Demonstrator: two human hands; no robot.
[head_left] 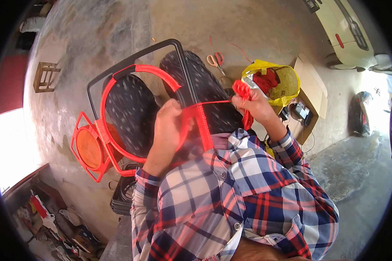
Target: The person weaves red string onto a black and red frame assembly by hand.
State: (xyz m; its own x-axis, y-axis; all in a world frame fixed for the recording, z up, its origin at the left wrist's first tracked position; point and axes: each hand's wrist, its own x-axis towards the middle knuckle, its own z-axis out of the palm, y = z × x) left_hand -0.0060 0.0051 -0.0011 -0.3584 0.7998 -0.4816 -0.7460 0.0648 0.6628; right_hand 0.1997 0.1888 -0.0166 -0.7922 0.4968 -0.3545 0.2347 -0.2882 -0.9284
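Across my lap lies a black metal frame [137, 53] with a round ring, much of it wrapped in red cord [102, 111]. My left hand [166, 126] is closed around the frame beside its red-wrapped upright, thumb up; its fingers are partly hidden and blurred. In my right hand [256, 106] is a bundle of red cord [241, 90], pinched between thumb and fingers, with a tail hanging below. A single strand runs taut from the wrapped upright to this hand. At the left, a red-framed piece with an orange disc [89, 147] stands next to the ring.
Beyond my right knee, scissors [215, 59] lie on the concrete floor. A yellow bag [287, 82] holding red material stands before an open cardboard box [311, 87]. Black frames [123, 193] are stacked at lower left. A wooden stool [45, 77] and a parked vehicle [344, 30] stand farther off.
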